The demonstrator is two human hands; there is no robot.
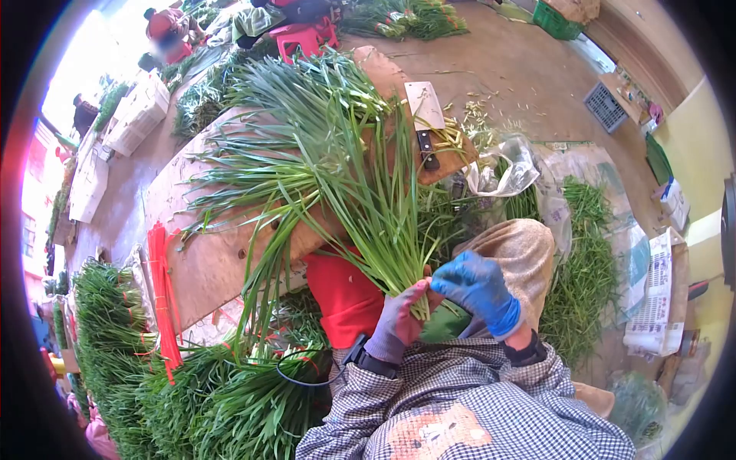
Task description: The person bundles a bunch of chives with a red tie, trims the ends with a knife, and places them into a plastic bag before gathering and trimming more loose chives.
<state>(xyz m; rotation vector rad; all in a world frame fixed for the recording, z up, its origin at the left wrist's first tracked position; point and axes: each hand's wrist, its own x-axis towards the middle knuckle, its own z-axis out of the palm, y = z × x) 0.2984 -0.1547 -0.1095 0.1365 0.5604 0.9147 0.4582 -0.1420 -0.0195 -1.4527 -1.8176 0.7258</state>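
Over a wooden board [207,261] on a concrete floor [521,69], grips a bunch of chives [368,199] in the left hand [399,322], clamped round the stems; pinches the same stems with the right hand [479,291]. Farther off, shows a green crate [556,21] and white boxes [138,115], contents unclear.

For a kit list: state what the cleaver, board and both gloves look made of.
Cleaver: pale flat blade, likely steel; dark handle, material unclear. Board: matte brown, worn, looks like bare wood. Left glove, gripping chives: greyish, seemingly knit fabric. Right glove: smooth blue, probably rubber or nitrile.
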